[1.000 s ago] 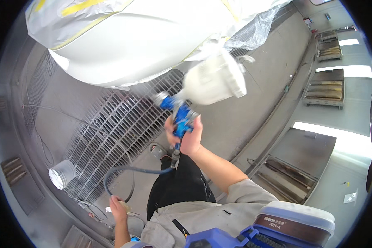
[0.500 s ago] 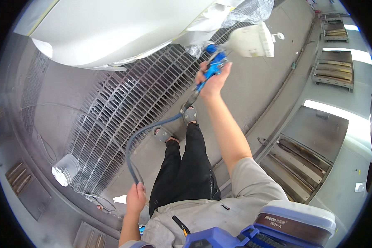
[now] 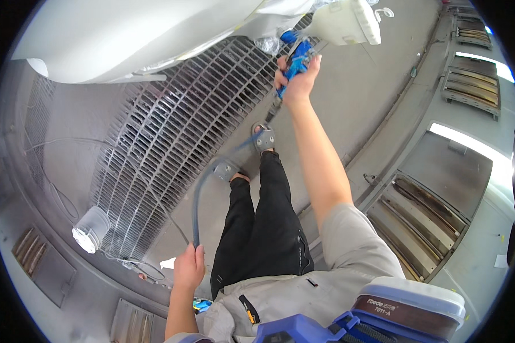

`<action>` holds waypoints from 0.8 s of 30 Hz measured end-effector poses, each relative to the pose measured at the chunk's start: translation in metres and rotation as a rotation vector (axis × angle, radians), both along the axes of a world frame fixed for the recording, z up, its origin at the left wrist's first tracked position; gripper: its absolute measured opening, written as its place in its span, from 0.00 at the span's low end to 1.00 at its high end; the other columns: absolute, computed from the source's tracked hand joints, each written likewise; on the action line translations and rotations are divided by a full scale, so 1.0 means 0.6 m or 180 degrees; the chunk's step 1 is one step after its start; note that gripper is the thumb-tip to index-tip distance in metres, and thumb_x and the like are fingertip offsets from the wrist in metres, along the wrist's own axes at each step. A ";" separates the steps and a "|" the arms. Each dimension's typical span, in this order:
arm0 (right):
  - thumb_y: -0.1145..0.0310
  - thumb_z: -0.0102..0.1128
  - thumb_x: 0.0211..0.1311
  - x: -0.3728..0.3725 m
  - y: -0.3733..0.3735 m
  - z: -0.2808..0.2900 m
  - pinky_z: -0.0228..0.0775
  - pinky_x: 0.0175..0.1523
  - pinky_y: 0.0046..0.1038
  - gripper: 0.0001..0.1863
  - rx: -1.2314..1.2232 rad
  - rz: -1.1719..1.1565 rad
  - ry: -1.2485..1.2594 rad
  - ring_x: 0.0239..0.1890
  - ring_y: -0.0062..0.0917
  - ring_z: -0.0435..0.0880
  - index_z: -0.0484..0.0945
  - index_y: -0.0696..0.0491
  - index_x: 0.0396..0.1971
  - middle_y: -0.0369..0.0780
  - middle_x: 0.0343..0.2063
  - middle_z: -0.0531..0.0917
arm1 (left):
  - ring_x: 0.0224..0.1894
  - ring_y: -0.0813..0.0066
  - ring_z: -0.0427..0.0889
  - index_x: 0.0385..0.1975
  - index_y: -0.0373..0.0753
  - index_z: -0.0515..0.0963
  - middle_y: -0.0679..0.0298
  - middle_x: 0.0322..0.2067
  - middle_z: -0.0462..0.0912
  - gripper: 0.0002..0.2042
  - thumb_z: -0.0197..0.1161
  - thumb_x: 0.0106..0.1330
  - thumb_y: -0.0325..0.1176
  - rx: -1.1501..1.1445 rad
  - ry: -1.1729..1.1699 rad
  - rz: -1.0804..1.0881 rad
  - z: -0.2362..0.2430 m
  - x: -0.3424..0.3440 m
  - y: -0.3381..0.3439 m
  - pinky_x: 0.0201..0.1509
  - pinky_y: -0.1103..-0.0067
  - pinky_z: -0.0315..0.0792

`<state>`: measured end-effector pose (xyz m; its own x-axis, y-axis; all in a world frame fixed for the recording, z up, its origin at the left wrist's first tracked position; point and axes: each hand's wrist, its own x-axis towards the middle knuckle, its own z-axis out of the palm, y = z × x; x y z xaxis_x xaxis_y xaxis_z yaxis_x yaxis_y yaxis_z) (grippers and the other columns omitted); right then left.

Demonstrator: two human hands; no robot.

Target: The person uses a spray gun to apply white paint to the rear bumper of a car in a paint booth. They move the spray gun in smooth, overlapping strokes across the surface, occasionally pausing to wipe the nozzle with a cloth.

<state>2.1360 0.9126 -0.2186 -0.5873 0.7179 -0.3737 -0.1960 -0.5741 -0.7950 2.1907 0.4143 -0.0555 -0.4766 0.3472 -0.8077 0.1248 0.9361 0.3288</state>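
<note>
My right hand (image 3: 298,83) is wrapped round the handle of a blue spray gun (image 3: 298,57), held out ahead at arm's length. A whitish paint cup (image 3: 344,24) is fixed to the gun and tilts to the right, a small cap hanging off its end. From the gun's base a dark blue air hose (image 3: 197,201) curves down to my left hand (image 3: 189,267), which is closed round it. Beyond the gun curves a smooth white car body panel (image 3: 131,34), with masking film (image 3: 267,44) along its lower edge. The gun's nozzle is close to that film.
A metal floor grating (image 3: 171,114) runs under the panel. A white bucket (image 3: 91,228) lies at the left, beside a thin loose hose (image 3: 68,140). Louvered wall vents (image 3: 418,223) line the right side. My sandaled feet (image 3: 263,137) stand near the grating.
The spray gun and my right hand sit slightly higher in view. The air hose has swung to a steeper curve. The whole view has shifted a little, the white panel moving up.
</note>
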 end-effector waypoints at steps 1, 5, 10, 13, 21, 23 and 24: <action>0.23 0.24 0.67 -0.014 -0.008 -0.009 0.57 0.20 0.29 0.45 0.0015 -0.0411 -0.0236 0.13 0.23 0.64 0.72 0.53 0.30 0.36 0.22 0.74 | 0.30 0.41 0.82 0.33 0.36 0.75 0.47 0.24 0.82 0.17 0.50 0.78 0.43 0.0023 -0.0027 0.0148 -0.008 0.005 -0.004 0.36 0.56 0.73; 0.22 0.24 0.66 -0.035 -0.116 -0.002 0.58 0.19 0.29 0.45 -0.0591 -0.0348 0.0127 0.13 0.24 0.64 0.74 0.52 0.30 0.35 0.22 0.75 | 0.29 0.48 0.82 0.32 0.35 0.75 0.51 0.23 0.81 0.19 0.47 0.80 0.43 0.0083 0.0190 0.0906 -0.039 0.009 -0.065 0.35 0.61 0.73; 0.22 0.48 0.58 0.016 -0.240 0.026 0.59 0.15 0.21 0.44 -0.0110 0.1534 0.0745 0.12 0.15 0.66 0.73 0.55 0.44 0.37 0.27 0.78 | 0.32 0.46 0.83 0.33 0.35 0.75 0.48 0.25 0.82 0.19 0.48 0.80 0.44 -0.0316 0.0363 0.0647 -0.024 -0.019 -0.139 0.36 0.59 0.73; 0.22 0.46 0.59 0.018 -0.206 0.002 0.58 0.16 0.21 0.45 -0.0103 0.2007 0.0631 0.11 0.15 0.65 0.73 0.56 0.44 0.37 0.27 0.78 | 0.34 0.39 0.82 0.36 0.37 0.76 0.45 0.27 0.83 0.15 0.53 0.77 0.43 -0.0466 0.0147 -0.0330 -0.013 -0.021 -0.119 0.36 0.53 0.73; 0.23 0.23 0.68 -0.029 -0.038 -0.078 0.58 0.17 0.28 0.45 -0.0062 -0.0086 0.0186 0.12 0.23 0.64 0.72 0.53 0.29 0.36 0.23 0.75 | 0.34 0.39 0.82 0.37 0.35 0.75 0.46 0.27 0.84 0.14 0.53 0.77 0.41 0.0124 -0.0202 0.0287 -0.048 0.018 0.020 0.36 0.52 0.73; 0.23 0.23 0.68 -0.045 -0.029 -0.091 0.58 0.18 0.30 0.44 -0.0144 -0.0525 -0.0036 0.12 0.24 0.64 0.72 0.52 0.28 0.36 0.23 0.75 | 0.30 0.44 0.83 0.35 0.35 0.75 0.50 0.24 0.83 0.16 0.51 0.78 0.42 0.0405 -0.0115 0.0390 -0.055 0.022 0.028 0.34 0.57 0.73; 0.23 0.24 0.68 -0.057 -0.038 -0.098 0.58 0.18 0.30 0.44 -0.0230 -0.0767 -0.0161 0.12 0.24 0.64 0.72 0.52 0.28 0.35 0.23 0.75 | 0.28 0.48 0.82 0.33 0.35 0.74 0.52 0.23 0.81 0.16 0.50 0.79 0.42 0.0358 -0.0104 0.0641 -0.059 0.023 0.024 0.33 0.59 0.72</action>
